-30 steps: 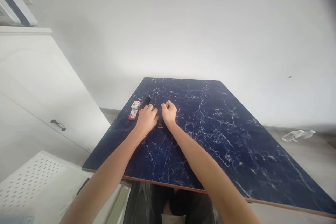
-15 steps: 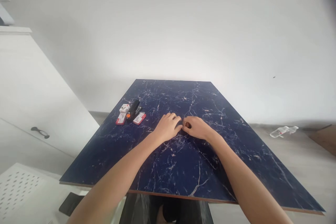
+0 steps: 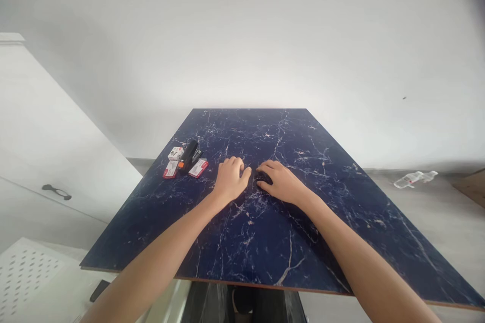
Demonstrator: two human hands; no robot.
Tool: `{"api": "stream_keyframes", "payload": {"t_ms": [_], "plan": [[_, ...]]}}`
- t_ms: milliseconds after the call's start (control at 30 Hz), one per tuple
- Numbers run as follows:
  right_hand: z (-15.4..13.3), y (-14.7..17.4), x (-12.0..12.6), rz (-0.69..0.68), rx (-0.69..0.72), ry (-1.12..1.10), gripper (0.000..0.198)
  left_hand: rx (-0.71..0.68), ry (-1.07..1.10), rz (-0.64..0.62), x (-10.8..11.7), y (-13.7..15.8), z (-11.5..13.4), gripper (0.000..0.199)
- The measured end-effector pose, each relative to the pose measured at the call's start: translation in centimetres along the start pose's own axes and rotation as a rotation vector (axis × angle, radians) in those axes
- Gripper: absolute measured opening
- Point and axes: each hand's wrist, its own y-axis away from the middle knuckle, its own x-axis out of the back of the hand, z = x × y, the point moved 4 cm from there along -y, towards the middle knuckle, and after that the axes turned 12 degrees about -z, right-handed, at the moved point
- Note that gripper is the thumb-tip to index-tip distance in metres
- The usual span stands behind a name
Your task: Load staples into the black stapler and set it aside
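My left hand (image 3: pixel 232 180) rests near the middle of the dark blue marbled table (image 3: pixel 246 247), back of the hand up. Its fingers bend down and the thumb stands apart, with nothing visible between them. Just to the right is my right hand (image 3: pixel 281 180), its thumb and fingers parted around a dark gap at the tabletop. No held object shows there, though the palm side is hidden. Nearest to my left hand is a flat red-and-white box (image 3: pixel 198 167). Beside it lies a black stapler-like tool (image 3: pixel 188 155) with an orange part.
A small white box (image 3: pixel 176 153) and another red-and-white box (image 3: pixel 170 169) lie by the black tool. A white cabinet (image 3: pixel 56 131) stands left. Clear plastic packaging (image 3: pixel 413 179) is on the floor at right, and a wall (image 3: pixel 250 35) rises behind the table.
My hands have drawn apart, the left one moving leftward. The right thumb and fingers, nearly together before, have spread. The view has shifted slightly.
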Motion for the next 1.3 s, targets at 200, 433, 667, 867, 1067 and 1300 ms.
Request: {"api": "stream_keyframes", "payload": {"t_ms": [200, 433, 667, 867, 1067, 1300], "plan": [[0.6, -0.4, 0.8, 0.277, -0.034, -0.202, 0.033, 0.123, 0.261, 0.041, 0.0, -0.6, -1.8, 0.051], [2.0, -0.6, -0.2, 0.393, -0.173, -0.796, 0.057, 0.114, 0.576, 0.009, -1.4, -0.5, -1.1, 0.053], [0.9, -1.0, -1.0, 0.362, -0.137, -1.127, 0.059, 0.083, 0.519, 0.026, -2.1, -0.3, -1.1, 0.042], [0.3, -1.3, -2.0, 0.197, -0.102, -1.155, 0.058, 0.047, 0.509, 0.093, -1.9, 0.0, -1.0, 0.042], [0.3, -0.9, -1.8, 0.055, -0.083, -1.234, 0.063, 0.007, 0.492, 0.26, -1.0, 0.7, -0.4, 0.048], [-0.4, 0.2, -0.3, -0.094, 0.031, -1.2, 0.036, -0.078, 0.369, 0.171, 0.8, 0.8, 0.3, 0.045]]}}
